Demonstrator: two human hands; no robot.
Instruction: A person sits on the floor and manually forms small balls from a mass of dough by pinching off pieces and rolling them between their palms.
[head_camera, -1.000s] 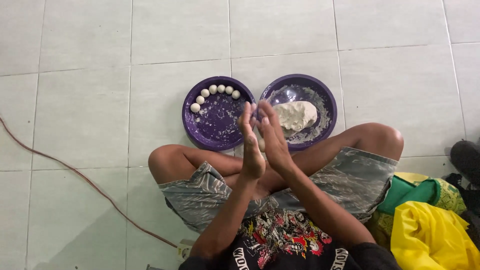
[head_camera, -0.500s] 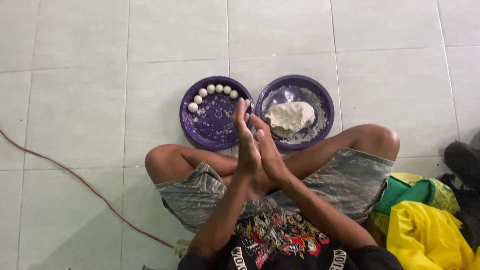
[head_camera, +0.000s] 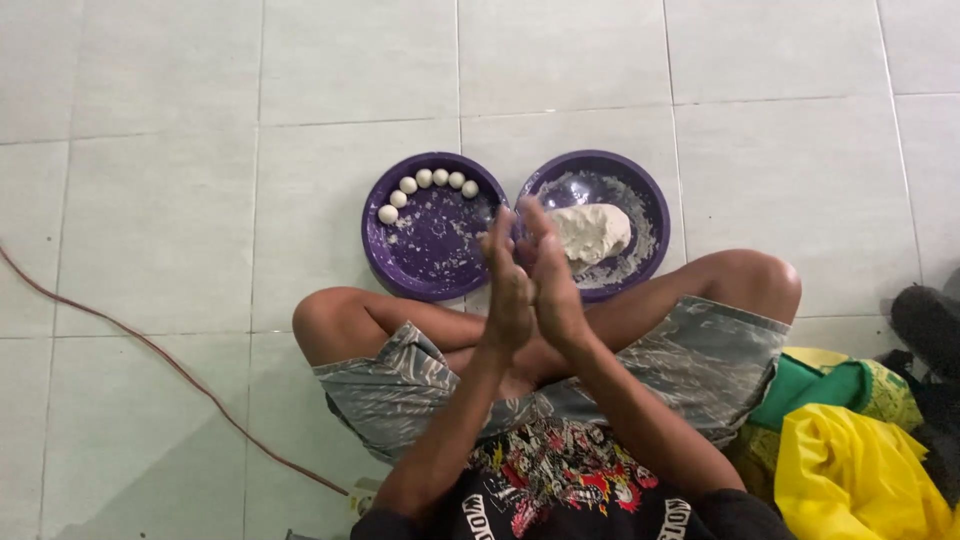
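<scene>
Dough lump in purple bowl — just beyond left hand, right hand, palms pressed together

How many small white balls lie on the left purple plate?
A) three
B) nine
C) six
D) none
C: six small white balls lie in a curved row along the far rim of the left purple plate.

I sit cross-legged with both forearms reaching forward from my chest, angled in so they meet at the wrists above my shins. My left hand and my right hand are pressed palm to palm, fingers straight and pointing away from me, the right fingertips reaching slightly beyond the left.
</scene>
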